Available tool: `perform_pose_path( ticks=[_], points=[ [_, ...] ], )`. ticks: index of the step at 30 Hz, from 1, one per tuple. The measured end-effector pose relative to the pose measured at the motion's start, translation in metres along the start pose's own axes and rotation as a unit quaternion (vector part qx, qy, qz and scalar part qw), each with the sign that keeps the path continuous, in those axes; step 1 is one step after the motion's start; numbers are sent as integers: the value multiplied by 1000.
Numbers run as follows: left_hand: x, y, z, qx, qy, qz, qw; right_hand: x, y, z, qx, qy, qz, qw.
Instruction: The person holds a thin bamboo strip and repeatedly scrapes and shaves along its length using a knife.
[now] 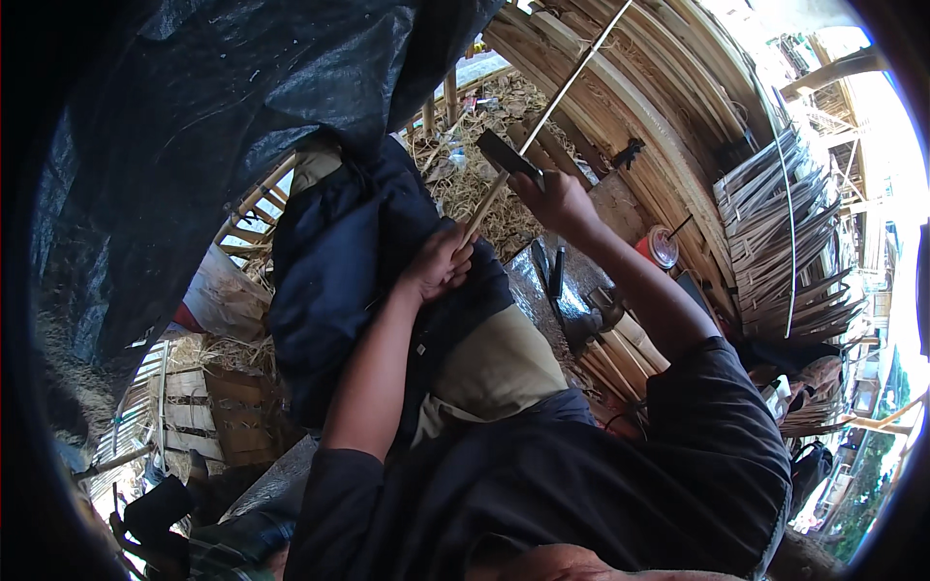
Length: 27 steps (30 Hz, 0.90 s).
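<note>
My left hand (pixel 443 262) is closed round the lower end of a long thin bamboo stick (pixel 572 80), over my lap. The stick slants up and to the right, past the top of the view. Higher up, my right hand (pixel 560 201) grips a dark, flat, rectangular tool (pixel 508 157), whose exact kind I cannot make out. That tool lies across the stick and seems to touch it. Dark cloth (pixel 329 252) covers part of my legs beneath my left hand.
Long wooden strips (pixel 620 87) are stacked at the upper right, beside a bundle of thin split strips (pixel 780 228). Dark-handled tools (pixel 555 271) lie on a shiny surface below my right forearm, near a red container (pixel 659 248). Shavings (pixel 504 107) litter the ground. A black sheet (pixel 213 126) hangs at left.
</note>
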<state>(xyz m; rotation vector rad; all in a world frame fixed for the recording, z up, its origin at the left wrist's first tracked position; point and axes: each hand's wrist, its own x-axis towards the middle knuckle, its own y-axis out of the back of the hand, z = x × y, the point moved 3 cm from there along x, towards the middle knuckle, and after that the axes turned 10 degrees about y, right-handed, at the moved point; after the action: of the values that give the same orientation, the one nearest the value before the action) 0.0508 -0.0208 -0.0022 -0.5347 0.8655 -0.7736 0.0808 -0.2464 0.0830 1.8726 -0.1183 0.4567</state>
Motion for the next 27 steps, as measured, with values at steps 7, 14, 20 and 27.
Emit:
perform_pose_path(
  ticks=[7, 14, 20, 27],
  points=[
    [-8, 3, 4, -12, -9, -34, 999, 20, 8, 22, 58, -155, -25, 986],
    [-4, -2, -2, -12, -9, -24, 1000, 36, 30, 28, 28, -204, -140, 969],
    [1, 4, 0, -30, -1, -11, 999, 47, 14, 28, 36, -244, -142, 959],
    [0, 6, 0, -40, 11, -19, 999, 13, -11, 5, 11, -26, -81, 996]
  ],
)
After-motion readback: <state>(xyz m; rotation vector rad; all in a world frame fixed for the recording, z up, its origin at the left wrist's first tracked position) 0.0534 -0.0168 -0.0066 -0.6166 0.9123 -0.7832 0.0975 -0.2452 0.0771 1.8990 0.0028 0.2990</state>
